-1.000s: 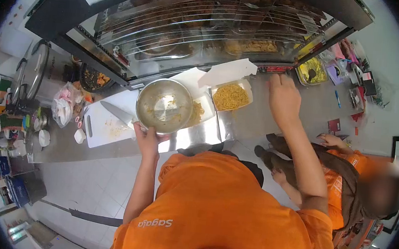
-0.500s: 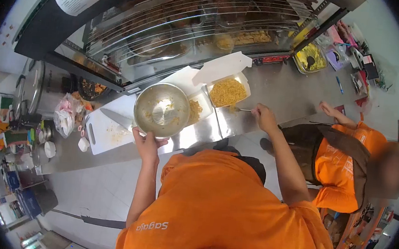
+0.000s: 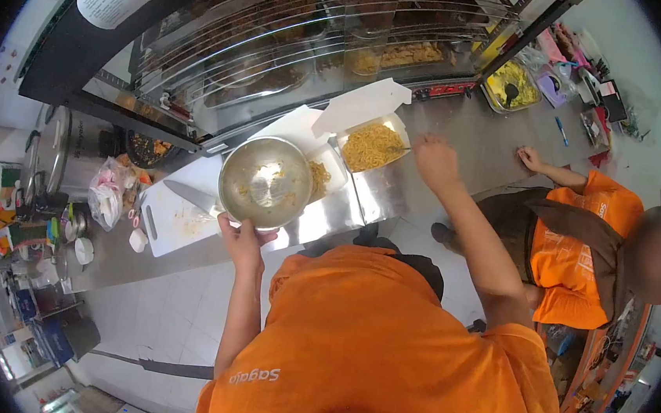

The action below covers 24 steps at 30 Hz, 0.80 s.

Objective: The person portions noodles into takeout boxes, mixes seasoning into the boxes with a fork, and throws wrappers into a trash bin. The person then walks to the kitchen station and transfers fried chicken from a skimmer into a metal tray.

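Observation:
My left hand (image 3: pixel 243 240) grips the near rim of a metal bowl (image 3: pixel 266 183), which has bits of food stuck inside. Closed round the handle of a metal utensil, my right hand (image 3: pixel 435 159) is just right of an open white box (image 3: pixel 399 126) filled with yellow noodles (image 3: pixel 372 147). The utensil's tip (image 3: pixel 407 148) meets the right edge of the noodles. A second white box (image 3: pixel 336 177) with noodles stands partly hidden behind the bowl.
A knife (image 3: pixel 189 195) lies on a white cutting board (image 3: pixel 179 229) at the left. Behind the counter's work area is a glass display case (image 3: pixel 281 53). A yellow food tray (image 3: pixel 511 86) stands at the right, near another person (image 3: pixel 579 244).
My right hand has come down from beyond the boxes and now holds the utensil at the noodles. The other person has shifted, one hand now on the counter. My left hand stays on the bowl.

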### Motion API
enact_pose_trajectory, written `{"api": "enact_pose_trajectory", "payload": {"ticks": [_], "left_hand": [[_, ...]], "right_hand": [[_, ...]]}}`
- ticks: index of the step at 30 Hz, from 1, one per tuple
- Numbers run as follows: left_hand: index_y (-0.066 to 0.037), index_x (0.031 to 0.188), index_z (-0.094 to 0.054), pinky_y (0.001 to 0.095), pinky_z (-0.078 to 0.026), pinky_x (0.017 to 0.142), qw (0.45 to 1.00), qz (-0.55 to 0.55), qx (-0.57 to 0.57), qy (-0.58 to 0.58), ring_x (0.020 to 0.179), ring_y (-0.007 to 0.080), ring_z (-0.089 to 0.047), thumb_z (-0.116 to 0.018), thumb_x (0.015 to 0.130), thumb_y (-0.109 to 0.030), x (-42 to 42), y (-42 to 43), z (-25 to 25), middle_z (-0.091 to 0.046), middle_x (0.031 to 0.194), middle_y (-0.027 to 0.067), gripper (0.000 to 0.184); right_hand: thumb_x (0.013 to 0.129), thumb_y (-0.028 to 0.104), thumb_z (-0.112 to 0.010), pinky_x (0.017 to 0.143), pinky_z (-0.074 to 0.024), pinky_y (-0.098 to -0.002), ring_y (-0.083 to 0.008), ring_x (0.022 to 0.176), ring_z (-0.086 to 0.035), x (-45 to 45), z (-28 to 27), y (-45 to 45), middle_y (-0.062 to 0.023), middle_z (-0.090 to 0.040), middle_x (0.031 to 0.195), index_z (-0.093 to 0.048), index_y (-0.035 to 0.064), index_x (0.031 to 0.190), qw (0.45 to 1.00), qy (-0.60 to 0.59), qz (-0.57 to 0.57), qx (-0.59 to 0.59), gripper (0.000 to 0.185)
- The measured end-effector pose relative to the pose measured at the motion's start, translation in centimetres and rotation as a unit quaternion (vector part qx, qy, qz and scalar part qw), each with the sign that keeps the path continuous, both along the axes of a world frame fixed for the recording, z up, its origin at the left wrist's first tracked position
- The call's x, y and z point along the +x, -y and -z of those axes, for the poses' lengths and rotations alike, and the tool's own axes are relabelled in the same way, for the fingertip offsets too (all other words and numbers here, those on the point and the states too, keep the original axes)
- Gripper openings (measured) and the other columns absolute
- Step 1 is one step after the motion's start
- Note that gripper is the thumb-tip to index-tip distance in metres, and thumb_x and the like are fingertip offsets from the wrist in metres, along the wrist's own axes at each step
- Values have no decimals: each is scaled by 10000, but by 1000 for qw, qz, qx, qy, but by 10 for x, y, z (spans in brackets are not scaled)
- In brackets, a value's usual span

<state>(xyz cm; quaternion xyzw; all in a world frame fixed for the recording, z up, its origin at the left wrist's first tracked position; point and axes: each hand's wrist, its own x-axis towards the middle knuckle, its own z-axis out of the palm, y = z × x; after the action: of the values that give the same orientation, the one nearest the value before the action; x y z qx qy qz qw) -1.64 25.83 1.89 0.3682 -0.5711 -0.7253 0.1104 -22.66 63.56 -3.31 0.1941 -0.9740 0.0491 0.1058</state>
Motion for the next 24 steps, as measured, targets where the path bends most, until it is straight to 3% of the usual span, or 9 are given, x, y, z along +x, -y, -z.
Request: {"api": "enact_pose_trajectory", "payload": {"ticks": [2, 6, 8, 17, 20, 24], "left_hand": [[-77, 1204, -320, 361, -630, 515, 1000, -10, 4, -7, 606, 245, -666, -441, 911, 31, 1, -1, 2, -586, 1043, 181, 335], [-74, 1205, -324, 364, -632, 520, 1000, -19, 6, -9, 615, 246, -667, -441, 913, 32, 7, 0, 4, -583, 1056, 180, 332], [-76, 1202, -324, 364, -630, 515, 1000, -27, 1, -4, 618, 251, -672, -440, 914, 34, 9, 1, 3, -582, 1057, 181, 329], [-77, 1192, -318, 354, -621, 501, 1000, -21, 1, 5, 632, 282, -696, -433, 923, 35, 5, -1, -1, -587, 1082, 213, 314], [-79, 1177, -310, 360, -620, 501, 1000, -16, -3, 4, 600, 287, -690, -434, 927, 30, 1, -4, -6, -590, 1072, 219, 300], [-79, 1182, -296, 366, -619, 499, 1000, -8, -5, -2, 566, 292, -683, -437, 931, 23, -4, -8, -11, -596, 1055, 219, 305]], "right_hand": [[919, 227, -631, 719, -546, -474, -392, 805, -690, 2, 15, 6, -215, -685, 889, -656, -14, 894, 999, 42, 6, 12, 243], [927, 252, -615, 746, -545, -508, -418, 858, -684, 3, 29, -2, -205, -707, 921, -692, 38, 889, 976, 140, 74, -153, 231], [925, 287, -632, 723, -536, -512, -425, 818, -684, 7, 16, -10, -206, -709, 883, -685, 35, 880, 961, 119, 96, -230, 262], [933, 389, -679, 652, -503, -485, -418, 753, -676, 12, -86, -11, -212, -688, 779, -663, 27, 839, 915, 162, 153, -336, 375], [920, 404, -701, 615, -477, -479, -408, 697, -662, 10, -37, -15, -204, -674, 732, -663, 23, 824, 968, 57, 105, -219, 395], [908, 427, -713, 611, -488, -486, -413, 675, -665, 9, -29, -17, -203, -675, 714, -673, 17, 825, 961, 88, 128, -228, 421]]}}
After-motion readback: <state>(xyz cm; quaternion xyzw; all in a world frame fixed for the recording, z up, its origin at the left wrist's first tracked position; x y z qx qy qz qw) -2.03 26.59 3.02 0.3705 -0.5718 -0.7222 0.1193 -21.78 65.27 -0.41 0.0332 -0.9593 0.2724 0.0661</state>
